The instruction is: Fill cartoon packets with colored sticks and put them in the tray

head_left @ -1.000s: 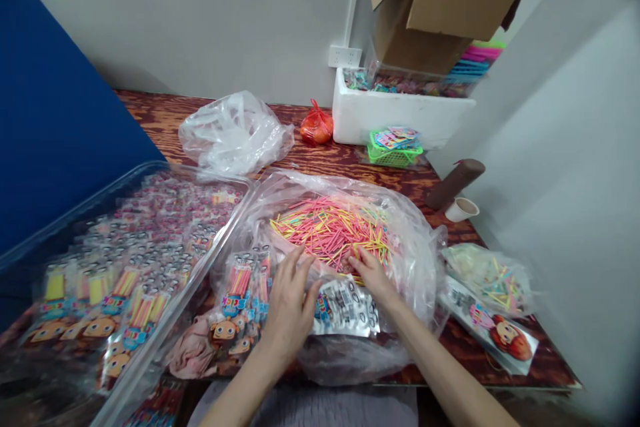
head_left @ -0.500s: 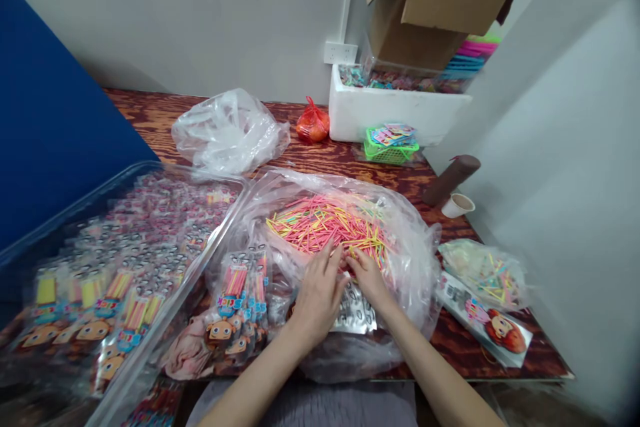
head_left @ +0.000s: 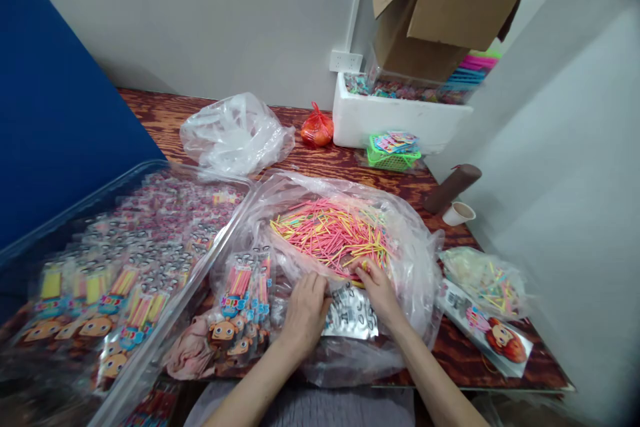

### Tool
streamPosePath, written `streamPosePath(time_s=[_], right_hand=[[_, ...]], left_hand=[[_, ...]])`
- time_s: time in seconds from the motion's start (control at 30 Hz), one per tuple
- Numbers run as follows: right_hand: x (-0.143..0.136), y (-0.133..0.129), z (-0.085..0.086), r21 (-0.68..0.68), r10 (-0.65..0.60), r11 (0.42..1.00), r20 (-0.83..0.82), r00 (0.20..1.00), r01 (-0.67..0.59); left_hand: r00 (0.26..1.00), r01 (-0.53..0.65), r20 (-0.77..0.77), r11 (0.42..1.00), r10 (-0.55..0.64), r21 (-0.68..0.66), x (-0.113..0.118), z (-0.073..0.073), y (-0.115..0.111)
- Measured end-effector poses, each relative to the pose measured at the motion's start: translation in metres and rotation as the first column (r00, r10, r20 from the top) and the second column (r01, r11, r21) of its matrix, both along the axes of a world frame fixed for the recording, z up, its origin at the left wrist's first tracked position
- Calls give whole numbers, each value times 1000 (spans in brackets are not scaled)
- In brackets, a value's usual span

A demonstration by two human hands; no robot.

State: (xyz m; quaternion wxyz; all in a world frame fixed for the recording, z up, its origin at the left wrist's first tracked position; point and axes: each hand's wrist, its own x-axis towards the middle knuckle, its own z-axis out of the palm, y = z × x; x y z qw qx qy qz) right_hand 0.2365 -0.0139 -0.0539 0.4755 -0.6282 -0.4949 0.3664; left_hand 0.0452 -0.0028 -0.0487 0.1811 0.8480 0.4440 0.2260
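A heap of thin pink and yellow sticks (head_left: 325, 230) lies in a large open clear plastic bag (head_left: 417, 247) in front of me. At the heap's near edge, my right hand (head_left: 377, 288) is closed in a pinch, with yellow sticks at its fingertips. My left hand (head_left: 305, 310) has its fingers curled together at the near side of the bag; what they hold, if anything, is hidden. Between the hands lie silver printed packets (head_left: 350, 313), partly covered by my left hand. Left of it are filled stick packets (head_left: 237, 287) with a cartoon face.
A clear tub (head_left: 220, 240) full of packets stands at left. On the right are a bag of sticks (head_left: 487, 280), a doll-printed package (head_left: 500, 340), a paper cup (head_left: 459, 213) and a brown bottle (head_left: 453, 188). Behind stand a green basket (head_left: 393, 159) and white foam box (head_left: 400, 120).
My hands have moved apart. The left has drawn back toward me with fingers curled, uncovering more of the silver packets. The right stays at the heap's edge, pinching.
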Motion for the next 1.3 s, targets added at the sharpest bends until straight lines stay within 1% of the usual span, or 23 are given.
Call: streamPosePath(time_s=[0.1, 0.2, 0.27, 0.33, 0.43, 0.57, 0.7, 0.77, 0.83, 0.93, 1.0, 1.07, 1.17, 1.23, 1.3], right_hand=[[-2, -5, 1, -10, -22, 1000, 62, 998, 23], [-5, -8, 7, 37, -21, 999, 34, 999, 20], [-7, -9, 13, 76, -6, 997, 15, 1000, 5], [-8, -11, 19, 91, 9, 996, -13, 1000, -7], [-10, -12, 26, 106, 29, 994, -58, 998, -23], [-13, -13, 34, 144, 37, 989, -76, 996, -26], [-14, -13, 41, 172, 27, 985, -73, 997, -14], [-15, -13, 42, 174, 15, 985, -71, 997, -2], [-16, -13, 42, 171, 9, 985, -72, 997, 3], [-17, -15, 42, 175, 22, 985, -60, 998, -11], [-19, -15, 42, 187, 32, 982, -61, 998, -20], [-21, -16, 44, 203, 39, 979, -75, 996, -23], [-24, -17, 47, 205, 56, 978, -96, 994, -35], [-26, -18, 48, 206, 65, 978, -98, 993, -44], [-27, -18, 48, 209, 72, 977, -97, 993, -50]], left_hand=[[998, 7, 55, 1000, -9, 20, -2, -6, -1], [994, 36, 100, 998, -41, 58, -4, -9, -2], [989, 51, 130, 994, -63, 92, -6, -8, -2], [988, 42, 143, 991, -60, 127, -7, -6, -2], [987, -10, 159, 989, -13, 145, -8, -3, -1], [971, -64, 236, 987, 29, 145, -10, -2, 2], [970, -36, 242, 978, -16, 207, -11, 0, 5], [975, -31, 220, 979, -14, 202, -11, 2, 5], [978, -51, 207, 983, 13, 176, -12, 4, 4], [965, -110, 251, 985, 75, 129, -14, 6, 4], [954, -134, 286, 984, 94, 121, -17, 9, 5], [951, -123, 300, 980, 72, 155, -21, 11, 7], [954, -78, 298, 975, 13, 207, -27, 14, 9], [953, -74, 301, 977, 11, 198, -31, 16, 10], [947, -94, 318, 983, 40, 158, -35, 20, 10]])
